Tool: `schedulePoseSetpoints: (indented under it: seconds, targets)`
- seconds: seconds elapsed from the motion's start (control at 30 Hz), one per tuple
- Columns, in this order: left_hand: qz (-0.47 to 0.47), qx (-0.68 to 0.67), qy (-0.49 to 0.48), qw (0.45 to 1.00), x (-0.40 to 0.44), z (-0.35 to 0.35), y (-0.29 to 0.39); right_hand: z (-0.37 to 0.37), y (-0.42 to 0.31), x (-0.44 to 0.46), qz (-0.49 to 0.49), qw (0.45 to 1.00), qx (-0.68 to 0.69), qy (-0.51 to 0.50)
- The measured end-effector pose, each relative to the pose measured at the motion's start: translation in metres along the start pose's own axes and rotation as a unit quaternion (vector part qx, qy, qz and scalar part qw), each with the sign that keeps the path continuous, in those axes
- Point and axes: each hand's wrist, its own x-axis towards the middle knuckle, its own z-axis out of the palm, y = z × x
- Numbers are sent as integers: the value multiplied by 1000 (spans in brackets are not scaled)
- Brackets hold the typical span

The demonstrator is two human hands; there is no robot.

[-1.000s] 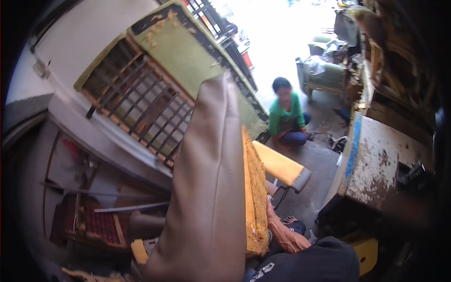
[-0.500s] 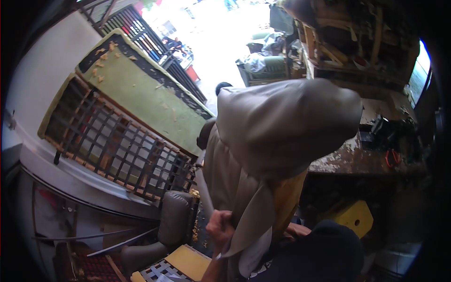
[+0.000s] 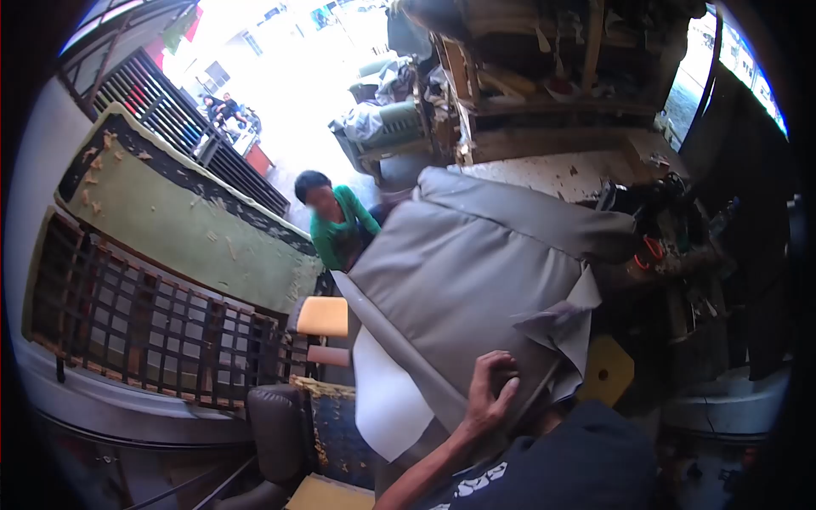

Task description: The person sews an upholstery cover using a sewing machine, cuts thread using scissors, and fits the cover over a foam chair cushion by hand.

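A large grey-brown leather-like cover (image 3: 463,263) lies over a bulky piece in front of me, its edges loose and folded. My left hand (image 3: 493,391) is over its near part, with bent fingers and the thumb apart, nothing visible between them. Beside the lower left edge of the cover, a white underside (image 3: 387,395) shows. My right hand is hidden by the cover and the dark shirt; only a bit of skin shows there. Left of the cover stands a chair part with a yellow pad (image 3: 321,315).
A person in green (image 3: 338,223) crouches beyond the cover. A green sofa frame (image 3: 195,229) with webbing (image 3: 153,319) leans at the left. Behind the cover is a worn workbench (image 3: 552,174), with orange-handled scissors (image 3: 648,253) at the right. A yellow stool (image 3: 609,371) stands below it.
The cover and the piece under it have tipped from upright to a flatter position. My left hand has loosened from its fist and moved right. The view has turned right; the crouching person shows again.
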Motion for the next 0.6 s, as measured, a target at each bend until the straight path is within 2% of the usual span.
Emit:
schedulePoseSetpoints:
  seconds: [0.03, 0.1, 0.17, 0.3, 0.4, 0.47, 0.5, 0.53, 0.57, 0.6]
  targets:
    - [-11, -7, -42, 999, -7, 7, -6, -9, 3, 1, 0, 1000, -10, 15]
    - [88, 185, -157, 966, -12, 15, -11, -27, 9, -1, 4, 999, -16, 51]
    - [27, 146, -191, 970, -10, 15, -21, -47, 20, -6, 6, 995, -45, 88]
    - [-12, 113, -266, 957, 2, 27, -38, -85, 25, -9, 20, 974, -132, 181]
    - [-56, 146, -307, 939, 1, 36, -56, -111, -12, -3, -12, 921, -240, 306]
    - [-72, 162, -339, 924, 7, 43, -61, -126, -82, -9, -130, 854, -285, 415]
    - [-83, 189, -358, 911, 16, 46, -64, -125, -134, -24, -234, 814, -282, 450]
    - [-68, 212, -374, 900, 31, 50, -56, -97, -212, -103, -349, 803, -267, 401]
    - [-46, 201, -398, 894, 56, 51, -48, -93, -267, -129, -436, 798, -201, 365]
    - [-53, 215, -390, 894, 88, 55, -29, -47, -333, -199, -544, 728, -197, 367]
